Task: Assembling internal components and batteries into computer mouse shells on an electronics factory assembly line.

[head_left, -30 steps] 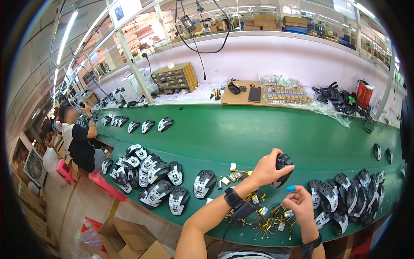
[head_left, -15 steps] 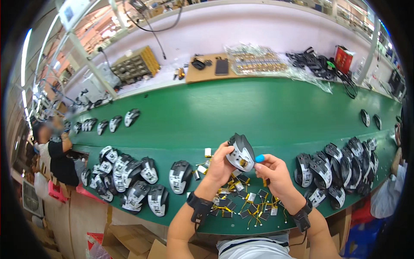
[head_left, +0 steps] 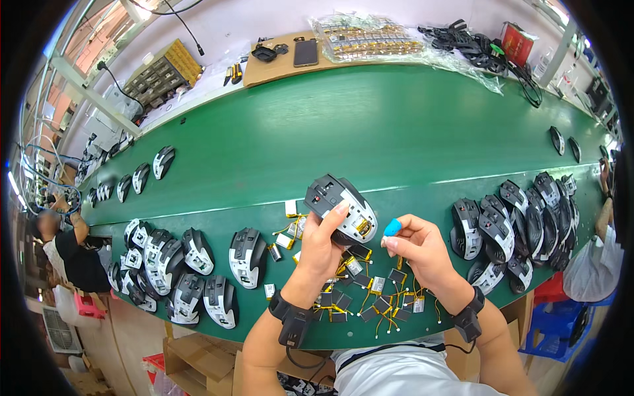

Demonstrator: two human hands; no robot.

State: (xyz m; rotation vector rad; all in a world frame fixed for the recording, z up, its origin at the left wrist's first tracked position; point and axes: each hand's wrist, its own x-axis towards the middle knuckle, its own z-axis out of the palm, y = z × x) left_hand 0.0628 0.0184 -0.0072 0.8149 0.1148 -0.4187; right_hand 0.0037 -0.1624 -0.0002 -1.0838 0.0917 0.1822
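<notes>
Left grip (head_left: 320, 247): mouse (head_left: 355, 211); plastic packaging (head_left: 456, 64): yellowish parts (head_left: 376, 43).

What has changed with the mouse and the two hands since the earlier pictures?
The mouse, held in the left hand throughout, moved left, away from the right pile, and turned so its pale shell shows. The right hand moved left too and pinches something small; its earlier grip is unclear. The left pile and right pile stayed.

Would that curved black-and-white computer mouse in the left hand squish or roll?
The mouse probably won't squish; it looks like hard plastic. It likely wouldn't roll far, being longish rather than round. Its small yellow part sits uncovered, so it could perhaps get knocked.
</notes>
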